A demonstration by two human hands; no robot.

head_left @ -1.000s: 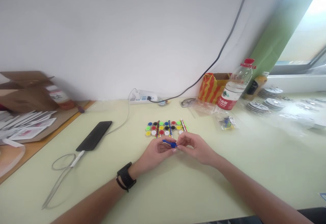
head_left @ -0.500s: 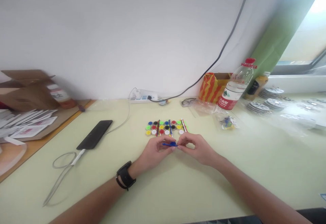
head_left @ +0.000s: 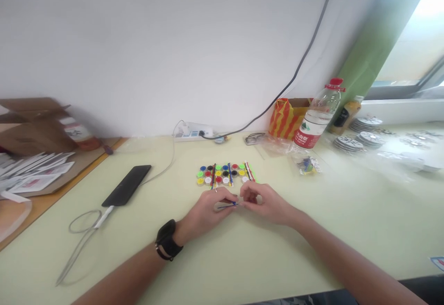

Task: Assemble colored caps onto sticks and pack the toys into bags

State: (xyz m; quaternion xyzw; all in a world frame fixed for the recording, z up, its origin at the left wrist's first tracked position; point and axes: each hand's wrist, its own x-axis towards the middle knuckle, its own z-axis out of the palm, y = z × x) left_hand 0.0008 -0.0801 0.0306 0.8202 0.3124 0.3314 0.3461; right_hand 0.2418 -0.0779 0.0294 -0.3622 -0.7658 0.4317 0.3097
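Note:
My left hand (head_left: 210,210) pinches a thin blue plastic piece (head_left: 225,206) between thumb and fingers, low above the table. A small raised blue part shows near its right end. The fingers of my right hand (head_left: 268,204) are curled closed at that same end; their tips hide the exact contact. Just beyond both hands lie rows of small round pieces in several colours, such as a yellow disc (head_left: 200,181) and a black disc (head_left: 225,174). Between them lie narrow bundles of coloured plastic sticks, one mostly blue bundle (head_left: 230,173) in the middle.
A black phone (head_left: 126,186) on a white cable lies left. Behind are a power strip (head_left: 192,132), glasses (head_left: 255,138), a striped bag (head_left: 286,119) and a large water bottle (head_left: 317,118). A small plastic packet (head_left: 307,166) lies right, stacked discs (head_left: 348,143) farther right, a cardboard box (head_left: 38,127) far left.
The blue piece has turned, so it looks thinner and less of its raised part shows. My hands are slightly lower in view, and the whole view has shifted a little.

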